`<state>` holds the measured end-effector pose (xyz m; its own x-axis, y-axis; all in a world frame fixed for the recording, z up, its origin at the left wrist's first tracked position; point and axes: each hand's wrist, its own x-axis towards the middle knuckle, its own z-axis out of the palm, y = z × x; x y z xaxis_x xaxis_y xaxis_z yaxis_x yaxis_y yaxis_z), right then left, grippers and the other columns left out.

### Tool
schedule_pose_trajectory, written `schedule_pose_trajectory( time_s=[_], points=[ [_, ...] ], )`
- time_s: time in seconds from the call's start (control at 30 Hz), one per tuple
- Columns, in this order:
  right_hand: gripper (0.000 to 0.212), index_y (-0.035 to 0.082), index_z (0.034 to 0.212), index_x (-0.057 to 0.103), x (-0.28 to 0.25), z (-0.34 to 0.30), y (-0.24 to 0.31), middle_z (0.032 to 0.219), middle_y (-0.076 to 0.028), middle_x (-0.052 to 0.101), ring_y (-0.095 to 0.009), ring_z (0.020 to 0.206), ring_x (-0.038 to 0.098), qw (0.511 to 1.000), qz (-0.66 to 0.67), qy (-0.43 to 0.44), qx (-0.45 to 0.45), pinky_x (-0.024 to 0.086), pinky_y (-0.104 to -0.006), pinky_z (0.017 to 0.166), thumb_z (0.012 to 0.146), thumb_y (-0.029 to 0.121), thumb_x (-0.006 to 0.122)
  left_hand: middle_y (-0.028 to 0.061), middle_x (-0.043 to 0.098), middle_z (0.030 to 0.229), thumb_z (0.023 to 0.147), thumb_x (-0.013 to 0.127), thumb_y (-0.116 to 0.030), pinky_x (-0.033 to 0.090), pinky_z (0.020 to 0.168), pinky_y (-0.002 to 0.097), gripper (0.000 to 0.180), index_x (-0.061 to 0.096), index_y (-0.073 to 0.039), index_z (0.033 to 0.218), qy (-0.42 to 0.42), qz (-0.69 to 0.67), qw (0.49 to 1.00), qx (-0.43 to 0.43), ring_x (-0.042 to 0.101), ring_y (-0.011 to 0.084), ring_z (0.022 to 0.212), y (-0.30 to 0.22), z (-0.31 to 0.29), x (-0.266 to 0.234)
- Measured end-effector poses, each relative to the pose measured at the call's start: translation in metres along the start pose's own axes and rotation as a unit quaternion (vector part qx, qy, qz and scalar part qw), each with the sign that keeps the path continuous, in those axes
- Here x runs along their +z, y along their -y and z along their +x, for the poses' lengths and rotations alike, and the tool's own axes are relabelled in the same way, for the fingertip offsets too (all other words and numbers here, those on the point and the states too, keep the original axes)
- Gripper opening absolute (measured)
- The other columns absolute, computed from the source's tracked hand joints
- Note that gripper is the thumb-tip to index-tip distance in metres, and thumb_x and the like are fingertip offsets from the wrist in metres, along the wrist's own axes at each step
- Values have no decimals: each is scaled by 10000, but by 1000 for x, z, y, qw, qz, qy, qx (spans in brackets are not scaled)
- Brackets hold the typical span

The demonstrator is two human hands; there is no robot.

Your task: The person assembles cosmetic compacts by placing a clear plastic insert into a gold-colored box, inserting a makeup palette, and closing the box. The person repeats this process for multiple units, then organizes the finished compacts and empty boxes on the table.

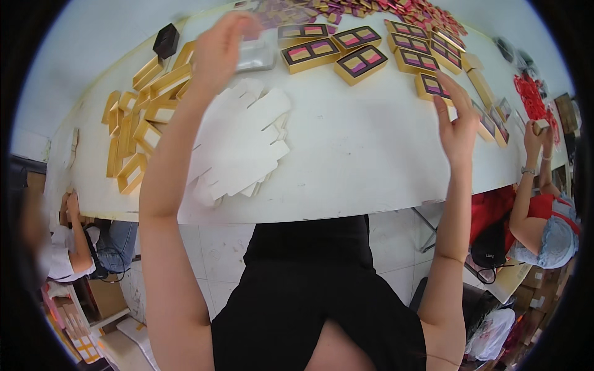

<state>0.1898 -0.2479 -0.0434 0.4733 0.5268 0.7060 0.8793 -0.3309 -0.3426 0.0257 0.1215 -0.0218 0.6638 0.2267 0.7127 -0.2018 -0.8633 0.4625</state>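
From my head, one near fisheye view faces down over my bare hands (459, 131) and the flat white surface (359, 161).

The left hand (216, 54) is blurring with motion and hiding part of the clear tray (258, 59), its contact not showing. The left forearm (166, 164) is covering some gold frames (128, 133) and white cards (241, 148). The right hand (460, 123) is masking part of a gold box (426, 88). The top edge is cropping the packet pile (427, 13). A co-worker at right (523, 213) is holding a piece (540, 125) appearing too small to identify.
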Motion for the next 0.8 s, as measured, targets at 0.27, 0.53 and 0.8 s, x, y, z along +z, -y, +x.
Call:
schedule_pose_trajectory(
  time_s=[0.27,0.53,0.8],
  points=[
    [322,-34,1210,553,5,24,108,1069,-206,675,-262,940,689,774,570,155,228,572,-331,795,908,58,615,57,583,645,970,465,-97,504,615,287,217,588,-47,1141,182,-85,979,-30,573,175,598,-123,-34,10],
    [294,-68,1173,527,6,25,109,971,-236,688,-287,833,718,689,618,232,299,599,-346,734,890,-8,582,152,397,1419,568,870,-317,425,965,433,1022,379,-72,1430,187,50,963,188,508,330,1197,-134,-44,21],
    [225,-49,1111,533,23,24,110,874,-166,694,-202,751,699,806,517,188,219,575,-270,661,896,-34,598,153,496,1350,504,863,-178,415,951,465,913,493,-94,1335,129,85,967,205,538,319,1154,-144,-44,22]
  ],
)
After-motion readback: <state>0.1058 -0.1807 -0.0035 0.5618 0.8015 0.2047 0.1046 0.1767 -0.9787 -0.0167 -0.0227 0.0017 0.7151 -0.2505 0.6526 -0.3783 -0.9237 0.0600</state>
